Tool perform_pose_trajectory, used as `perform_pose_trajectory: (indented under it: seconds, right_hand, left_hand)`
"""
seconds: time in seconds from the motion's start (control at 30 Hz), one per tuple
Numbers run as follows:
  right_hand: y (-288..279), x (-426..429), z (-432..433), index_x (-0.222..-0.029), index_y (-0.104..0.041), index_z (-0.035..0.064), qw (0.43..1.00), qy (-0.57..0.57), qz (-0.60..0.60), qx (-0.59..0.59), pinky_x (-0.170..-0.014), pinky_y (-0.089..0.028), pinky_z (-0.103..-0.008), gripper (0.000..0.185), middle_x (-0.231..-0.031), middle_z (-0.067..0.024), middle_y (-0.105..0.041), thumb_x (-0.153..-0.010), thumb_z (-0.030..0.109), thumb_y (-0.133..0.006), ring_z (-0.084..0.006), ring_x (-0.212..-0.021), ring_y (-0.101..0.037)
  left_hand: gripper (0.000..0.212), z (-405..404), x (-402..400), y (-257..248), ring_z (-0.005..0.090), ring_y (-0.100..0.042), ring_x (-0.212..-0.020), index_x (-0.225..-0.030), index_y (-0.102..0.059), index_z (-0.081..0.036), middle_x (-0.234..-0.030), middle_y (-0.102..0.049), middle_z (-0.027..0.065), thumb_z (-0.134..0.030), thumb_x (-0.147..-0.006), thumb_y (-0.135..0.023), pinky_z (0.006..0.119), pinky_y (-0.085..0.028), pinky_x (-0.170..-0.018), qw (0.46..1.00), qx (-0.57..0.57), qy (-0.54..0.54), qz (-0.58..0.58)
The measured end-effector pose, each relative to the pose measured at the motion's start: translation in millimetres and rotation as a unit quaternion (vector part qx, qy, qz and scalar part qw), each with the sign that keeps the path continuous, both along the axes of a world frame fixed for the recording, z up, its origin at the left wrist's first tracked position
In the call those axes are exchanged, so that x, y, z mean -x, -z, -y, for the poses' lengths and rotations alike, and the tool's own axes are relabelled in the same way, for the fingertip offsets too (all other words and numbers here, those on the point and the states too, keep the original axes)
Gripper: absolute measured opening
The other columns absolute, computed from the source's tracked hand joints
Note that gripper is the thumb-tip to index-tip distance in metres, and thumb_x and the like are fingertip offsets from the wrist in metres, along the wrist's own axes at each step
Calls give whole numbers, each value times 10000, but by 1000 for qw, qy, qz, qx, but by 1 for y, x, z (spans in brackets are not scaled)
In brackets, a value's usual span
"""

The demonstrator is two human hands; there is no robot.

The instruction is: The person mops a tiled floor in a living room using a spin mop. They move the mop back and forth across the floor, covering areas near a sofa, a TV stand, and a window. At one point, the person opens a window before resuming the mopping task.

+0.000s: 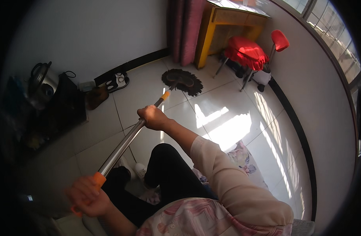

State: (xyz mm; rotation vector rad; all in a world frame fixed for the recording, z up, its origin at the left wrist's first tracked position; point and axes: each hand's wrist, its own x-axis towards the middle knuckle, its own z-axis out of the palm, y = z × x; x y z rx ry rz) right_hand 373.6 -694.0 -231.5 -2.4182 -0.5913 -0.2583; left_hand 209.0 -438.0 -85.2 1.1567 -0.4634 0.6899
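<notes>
A flat mop with a dark shaggy head (183,82) lies with its head on the tiled floor. Its steel pole (121,150) slants down toward me, with a yellow collar (165,95) near the head. My right hand (153,118) is wrapped around the pole, partway up. My left hand (89,197), slightly blurred, grips the orange end handle (99,180). The mop head rests on pale tiles in front of the curtain and the desk.
A maroon curtain (188,32) hangs beside a yellow wooden desk (204,44). A red-covered chair (247,50) stands by it. Sandals (118,82) and a steel pot-like appliance (46,76) sit along the left wall. Floral fabric (245,165) is at my right; sunlight streaks the tiles (227,129).
</notes>
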Motion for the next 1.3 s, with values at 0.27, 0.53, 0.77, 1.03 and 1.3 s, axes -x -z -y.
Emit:
perform_pose_trajectory:
  seconds: [0.27, 0.53, 0.77, 1.03, 1.3]
  right_hand:
    - [-10, 72, 95, -766, -535, 49, 993, 111, -41, -11, -777, -443, -428, 115, -734, -134, -598, -746, 62, -648, -343, -800, -583]
    - [15, 212, 213, -716, -520, 47, 932, 363, -23, 11, -704, -432, -445, 186, -651, -153, -574, -814, 140, -648, -363, -685, -563]
    - [12, 320, 228, -708, -519, 38, 872, 481, -79, 37, -619, -459, -478, 181, -631, -200, -594, -819, 131, -626, -403, -639, -601]
    - [10, 267, 208, -714, -518, 36, 911, 408, -28, 49, -610, -462, -493, 156, -634, -206, -588, -821, 119, -596, -420, -643, -594]
    - [-24, 123, 65, -805, -559, 45, 976, 209, -63, 20, -657, -487, -477, 96, -691, -168, -624, -809, 138, -583, -391, -687, -617]
  left_hand:
    - [208, 63, -13, -20, 92, -347, -399, -721, -362, -107, -472, -361, -9, -161, -920, -389, 270, -410, -506, 993, 12, 120, 5]
    - [164, 166, -23, -4, 118, -437, -408, -730, -383, -124, -487, -443, 18, -120, -893, -379, 316, -489, -540, 923, 6, 383, -42]
    - [239, 213, -11, 2, 128, -471, -435, -677, -386, -137, -509, -477, 28, -133, -916, -392, 329, -504, -586, 861, 12, 491, -131]
    - [231, 166, -20, -17, 118, -449, -444, -679, -379, -139, -502, -452, 24, -138, -908, -406, 315, -476, -585, 897, 5, 425, -124]
    - [254, 14, -44, -48, 70, -345, -431, -691, -365, -159, -490, -350, -31, -177, -925, -465, 254, -388, -548, 962, 37, 262, -66]
